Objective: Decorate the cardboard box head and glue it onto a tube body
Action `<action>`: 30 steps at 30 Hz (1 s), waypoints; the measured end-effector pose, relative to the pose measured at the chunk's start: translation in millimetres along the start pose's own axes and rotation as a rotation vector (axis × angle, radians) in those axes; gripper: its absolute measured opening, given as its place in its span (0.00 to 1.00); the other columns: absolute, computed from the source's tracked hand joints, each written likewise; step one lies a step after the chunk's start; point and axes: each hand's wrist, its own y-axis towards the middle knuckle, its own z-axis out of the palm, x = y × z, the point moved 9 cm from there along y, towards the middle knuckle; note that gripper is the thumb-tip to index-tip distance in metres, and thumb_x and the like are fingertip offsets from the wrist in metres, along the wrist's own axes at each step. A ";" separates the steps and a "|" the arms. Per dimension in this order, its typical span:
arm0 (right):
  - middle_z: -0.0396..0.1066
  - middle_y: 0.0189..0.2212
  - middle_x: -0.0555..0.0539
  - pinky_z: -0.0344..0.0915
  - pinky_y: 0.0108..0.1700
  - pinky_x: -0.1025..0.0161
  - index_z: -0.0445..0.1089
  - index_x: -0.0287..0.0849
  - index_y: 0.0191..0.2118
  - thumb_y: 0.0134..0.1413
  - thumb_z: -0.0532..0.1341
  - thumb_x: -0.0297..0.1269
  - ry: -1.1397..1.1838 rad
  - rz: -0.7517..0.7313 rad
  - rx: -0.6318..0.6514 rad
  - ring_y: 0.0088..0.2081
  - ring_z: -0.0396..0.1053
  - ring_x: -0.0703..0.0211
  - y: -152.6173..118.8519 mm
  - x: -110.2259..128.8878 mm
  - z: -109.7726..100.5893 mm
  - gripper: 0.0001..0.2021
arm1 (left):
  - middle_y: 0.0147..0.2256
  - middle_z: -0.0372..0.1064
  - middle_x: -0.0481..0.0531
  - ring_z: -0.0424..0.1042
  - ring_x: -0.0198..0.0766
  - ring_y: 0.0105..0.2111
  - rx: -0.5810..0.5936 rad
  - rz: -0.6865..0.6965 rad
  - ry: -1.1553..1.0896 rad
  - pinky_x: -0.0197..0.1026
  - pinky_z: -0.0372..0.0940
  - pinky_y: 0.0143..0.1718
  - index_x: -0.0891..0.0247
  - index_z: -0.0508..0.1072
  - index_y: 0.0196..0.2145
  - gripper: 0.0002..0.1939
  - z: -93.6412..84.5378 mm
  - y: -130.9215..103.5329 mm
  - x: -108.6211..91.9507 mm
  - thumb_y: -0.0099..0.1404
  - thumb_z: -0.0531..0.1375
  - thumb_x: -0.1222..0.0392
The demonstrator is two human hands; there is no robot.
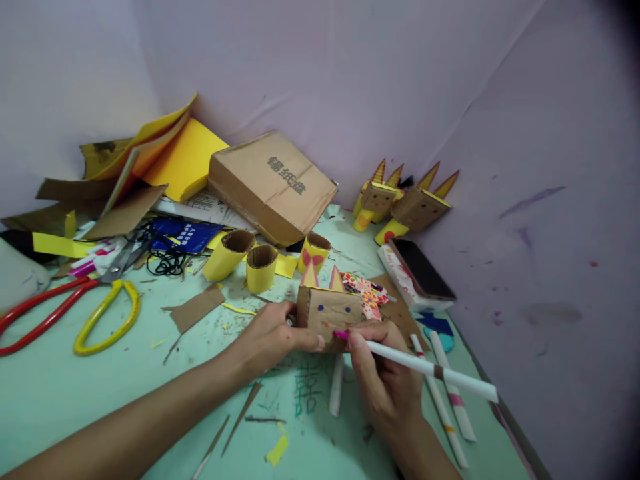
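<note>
A small cardboard box head (pixel 327 313) with two pointed pink-edged ears, blue dot eyes and red spots faces me near the middle of the table. My left hand (pixel 277 337) grips its lower left side, the thumb along the bottom front edge. In my right hand (pixel 387 380) is a white felt-tip pen (pixel 435 371) with a brown band; its magenta tip touches or nearly touches the lower face. Part of the head's right edge is hidden by my right fingers. Behind it stand yellow-wrapped cardboard tubes (pixel 261 270), one with a red bow-like mark (pixel 313 259).
Red-and-yellow-handled scissors (pixel 107 283) lie at left, near cardboard and yellow sheets (pixel 185 160). A cardboard carton (pixel 273 187) leans at the back. Two similar eared figures (pixel 420 207) stand back right, before a phone (pixel 420 267). More pens (pixel 453 387) and scraps lie around.
</note>
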 end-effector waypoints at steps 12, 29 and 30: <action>0.66 0.20 0.53 0.57 0.22 0.67 0.69 0.43 0.32 0.62 0.57 0.35 -0.014 -0.008 0.042 0.20 0.63 0.64 -0.7 -1.3 1.3 0.08 | 0.42 0.79 0.56 0.74 0.57 0.45 0.009 0.001 -0.028 0.49 0.66 0.45 0.67 0.77 0.42 0.23 1.6 -1.6 -2.5 0.45 0.67 0.59; 0.59 0.17 0.55 0.50 0.19 0.67 0.67 0.43 0.29 0.63 0.57 0.40 0.005 0.115 -0.011 0.17 0.56 0.66 -3.8 -7.4 -1.3 0.11 | 0.42 0.79 0.57 0.74 0.58 0.46 0.000 0.011 -0.016 0.50 0.67 0.46 0.68 0.77 0.43 0.25 0.9 -1.2 -0.4 0.45 0.67 0.58; 0.59 0.18 0.55 0.51 0.19 0.67 0.67 0.43 0.29 0.63 0.57 0.39 0.003 0.113 -0.018 0.17 0.56 0.66 -3.6 -6.8 -1.7 0.11 | 0.42 0.79 0.58 0.74 0.59 0.46 0.005 0.011 -0.020 0.50 0.67 0.46 0.68 0.77 0.43 0.25 1.4 -1.0 -0.2 0.45 0.67 0.58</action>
